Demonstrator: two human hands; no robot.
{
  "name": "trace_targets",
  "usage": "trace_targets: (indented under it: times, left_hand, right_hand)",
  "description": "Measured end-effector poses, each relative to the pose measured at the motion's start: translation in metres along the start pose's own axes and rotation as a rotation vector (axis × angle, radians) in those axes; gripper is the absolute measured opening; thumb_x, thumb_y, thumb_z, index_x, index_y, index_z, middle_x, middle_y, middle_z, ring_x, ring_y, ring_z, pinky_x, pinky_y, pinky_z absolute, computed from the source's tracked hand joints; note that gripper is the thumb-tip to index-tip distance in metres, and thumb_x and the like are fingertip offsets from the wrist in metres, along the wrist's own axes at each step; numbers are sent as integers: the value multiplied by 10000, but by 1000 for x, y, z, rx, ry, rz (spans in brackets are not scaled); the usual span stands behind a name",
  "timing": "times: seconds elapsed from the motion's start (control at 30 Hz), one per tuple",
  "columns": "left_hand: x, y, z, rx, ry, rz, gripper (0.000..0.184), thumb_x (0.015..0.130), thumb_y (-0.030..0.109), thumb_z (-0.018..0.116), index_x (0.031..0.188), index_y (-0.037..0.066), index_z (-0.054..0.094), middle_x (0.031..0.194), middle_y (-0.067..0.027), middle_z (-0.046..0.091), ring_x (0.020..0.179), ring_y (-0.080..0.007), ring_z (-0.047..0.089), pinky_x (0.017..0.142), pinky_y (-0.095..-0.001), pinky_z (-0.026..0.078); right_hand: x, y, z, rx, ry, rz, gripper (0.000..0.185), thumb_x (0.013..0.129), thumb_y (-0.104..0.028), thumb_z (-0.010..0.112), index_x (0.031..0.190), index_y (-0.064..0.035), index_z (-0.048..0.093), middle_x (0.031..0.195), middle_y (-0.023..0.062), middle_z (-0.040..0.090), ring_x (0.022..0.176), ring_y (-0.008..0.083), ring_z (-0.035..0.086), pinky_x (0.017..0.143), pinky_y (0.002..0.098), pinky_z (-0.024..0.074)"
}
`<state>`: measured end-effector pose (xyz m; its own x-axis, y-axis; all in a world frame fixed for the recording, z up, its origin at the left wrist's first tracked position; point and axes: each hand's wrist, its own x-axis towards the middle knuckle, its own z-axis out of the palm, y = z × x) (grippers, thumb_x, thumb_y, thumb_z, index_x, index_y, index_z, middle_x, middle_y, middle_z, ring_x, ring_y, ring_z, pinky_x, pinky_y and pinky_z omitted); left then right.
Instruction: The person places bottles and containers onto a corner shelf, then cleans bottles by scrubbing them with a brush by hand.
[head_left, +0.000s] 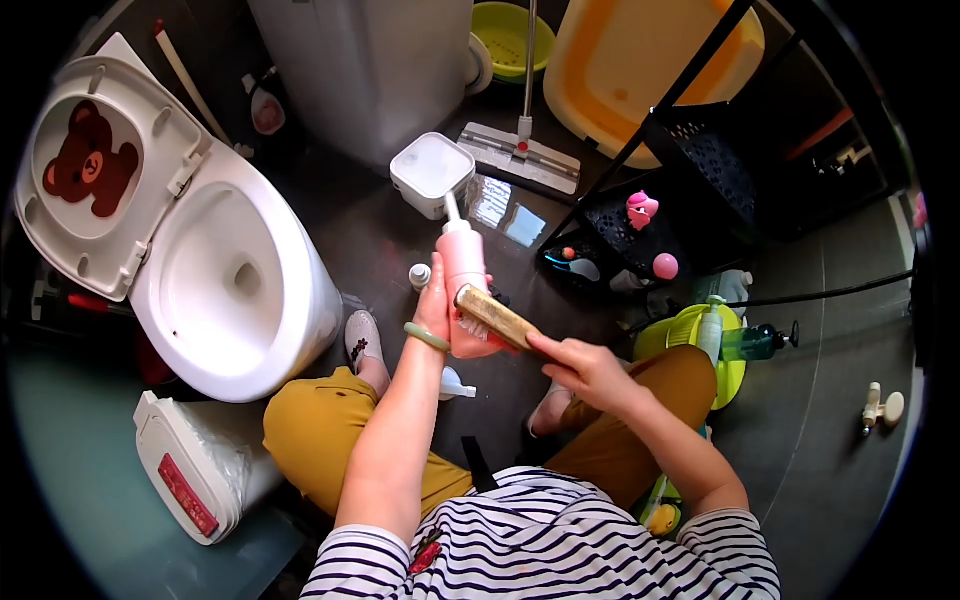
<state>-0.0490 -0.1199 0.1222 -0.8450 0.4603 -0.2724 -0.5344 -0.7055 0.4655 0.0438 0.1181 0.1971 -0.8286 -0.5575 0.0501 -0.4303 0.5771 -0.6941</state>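
My left hand, with a green bangle at its wrist, is closed around a pink bottle with a white, narrow neck pointing away from me. My right hand grips the handle of a wooden scrubbing brush. The brush's pale bristles press against the lower side of the bottle, hiding part of it. Just left of the bottle a small white capped container stands on the floor. Below the bottle, between my feet, lies a white and bluish plastic piece whose kind I cannot make out.
A toilet with raised lid stands at left, a lidded bin below it. Ahead are a white square tub and a flat mop. At right stand a black rack and a lime-green basin with bottles.
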Motion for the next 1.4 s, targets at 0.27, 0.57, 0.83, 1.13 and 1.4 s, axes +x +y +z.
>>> trace_targets:
  times: [0.27, 0.57, 0.83, 1.13, 1.4]
  left_hand:
    - [1, -13, 11, 2, 77, 54, 551, 918, 504, 296, 1166, 47, 479, 967, -123, 601, 807, -220, 614, 652, -342, 540]
    - [3, -3, 8, -55, 35, -92, 692, 768, 683, 441, 1054, 60, 527, 884, -81, 614, 789, -207, 614, 707, -351, 529]
    - [-6, -6, 28, 1, 85, -25, 578, 799, 613, 476, 1025, 85, 545, 796, -92, 618, 642, -191, 625, 550, -311, 553]
    - [5, -9, 10, -12, -46, -43, 547, 888, 519, 398, 1150, 46, 483, 963, -136, 614, 818, -216, 617, 698, -350, 525]
    - [7, -18, 0, -18, 78, 42, 527, 898, 495, 375, 1109, 30, 501, 923, -114, 615, 782, -211, 620, 652, -338, 542]
  right_hand:
    - [110, 35, -9, -55, 173, 239, 442, 847, -275, 546, 1278, -283, 447, 966, 162, 596, 790, 316, 598, 690, 353, 475]
    - [-2, 2, 1, -3, 26, 11, 530, 805, -114, 602, 1298, -226, 442, 760, 98, 548, 710, 274, 569, 642, 337, 469]
    - [98, 23, -17, 163, 166, 277, 466, 855, -181, 548, 1300, -245, 426, 1088, 168, 576, 843, 264, 608, 736, 290, 458]
    - [-2, 7, 1, -131, -19, 30, 533, 804, -160, 605, 1292, -295, 440, 703, 84, 508, 626, 288, 546, 568, 367, 459]
    - [84, 37, -15, -97, 242, 96, 461, 824, -194, 570, 1267, -264, 464, 755, 123, 548, 685, 286, 573, 612, 353, 455]
